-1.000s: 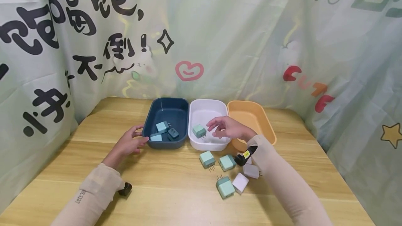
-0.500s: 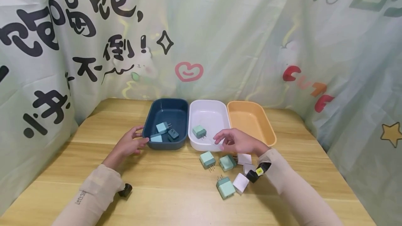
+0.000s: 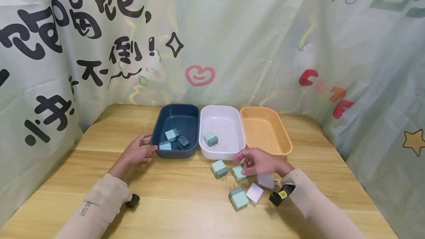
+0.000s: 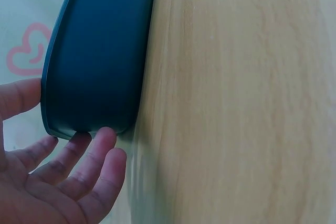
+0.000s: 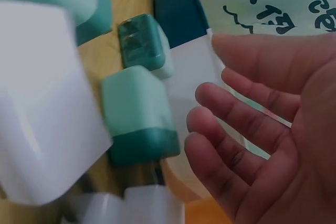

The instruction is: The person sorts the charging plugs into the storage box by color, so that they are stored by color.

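Observation:
My left hand (image 3: 136, 152) rests at the near left corner of the dark blue tray (image 3: 180, 115). In the left wrist view its thumb and fingertips touch the tray's outer wall, fingers loosely extended. My right hand (image 3: 262, 161) hovers over the loose plug chargers in front of the white tray (image 3: 220, 154), holding nothing. Nearest its fingers is a two-tone green charger (image 3: 238, 173), partly covered by the hand; in the right wrist view a small gap separates the fingertips from that green charger (image 5: 139, 114). A white charger (image 3: 265, 181) lies below the palm.
Another green charger (image 3: 219, 169) lies left, with a larger one (image 3: 238, 198) and a white charger (image 3: 254, 194) nearer. One green charger (image 3: 210, 139) sits in the white tray; several, including a dark one (image 3: 183, 142), in the blue. An orange tray (image 3: 265, 132) stands right.
My right hand has moved back from above the white tray, toward the person and rightward, to the loose chargers. The left hand and the trays have stayed put.

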{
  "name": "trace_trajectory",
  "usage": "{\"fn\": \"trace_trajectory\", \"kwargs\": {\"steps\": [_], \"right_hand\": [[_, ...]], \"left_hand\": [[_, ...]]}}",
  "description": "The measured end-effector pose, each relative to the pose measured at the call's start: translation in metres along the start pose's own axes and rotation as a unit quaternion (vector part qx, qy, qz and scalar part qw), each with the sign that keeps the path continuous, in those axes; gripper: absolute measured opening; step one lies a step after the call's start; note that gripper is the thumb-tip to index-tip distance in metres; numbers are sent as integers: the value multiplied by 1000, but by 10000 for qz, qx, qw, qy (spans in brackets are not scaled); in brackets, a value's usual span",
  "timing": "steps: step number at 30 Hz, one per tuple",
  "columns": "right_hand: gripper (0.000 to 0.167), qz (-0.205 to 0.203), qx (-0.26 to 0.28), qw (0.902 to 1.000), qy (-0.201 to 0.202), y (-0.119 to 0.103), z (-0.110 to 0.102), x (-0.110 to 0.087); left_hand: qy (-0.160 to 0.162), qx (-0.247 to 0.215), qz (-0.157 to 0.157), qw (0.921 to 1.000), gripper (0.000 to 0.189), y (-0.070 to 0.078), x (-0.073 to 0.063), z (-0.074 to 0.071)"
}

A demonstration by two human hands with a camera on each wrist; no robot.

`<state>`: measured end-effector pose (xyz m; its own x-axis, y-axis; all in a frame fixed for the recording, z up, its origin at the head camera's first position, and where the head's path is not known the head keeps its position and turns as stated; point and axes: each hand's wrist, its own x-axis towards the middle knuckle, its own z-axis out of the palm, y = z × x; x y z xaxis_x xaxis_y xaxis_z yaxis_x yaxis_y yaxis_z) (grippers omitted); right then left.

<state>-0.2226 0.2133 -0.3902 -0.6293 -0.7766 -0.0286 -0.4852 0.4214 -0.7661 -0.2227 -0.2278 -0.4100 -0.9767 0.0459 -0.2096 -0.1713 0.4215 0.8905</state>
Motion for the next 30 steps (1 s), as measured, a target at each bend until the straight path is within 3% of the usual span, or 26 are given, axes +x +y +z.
{"fn": "trace_trajectory", "kwargs": {"steps": [16,30], "right_hand": [[44,539,-870,9947,44,10,5,-3],[42,514,-1391,9889,-13,8,8,5]], "left_hand": [[19,12,-84,10000,68,-1,1,1],[19,-13,-84,10000,67,-1,1,1]]}}
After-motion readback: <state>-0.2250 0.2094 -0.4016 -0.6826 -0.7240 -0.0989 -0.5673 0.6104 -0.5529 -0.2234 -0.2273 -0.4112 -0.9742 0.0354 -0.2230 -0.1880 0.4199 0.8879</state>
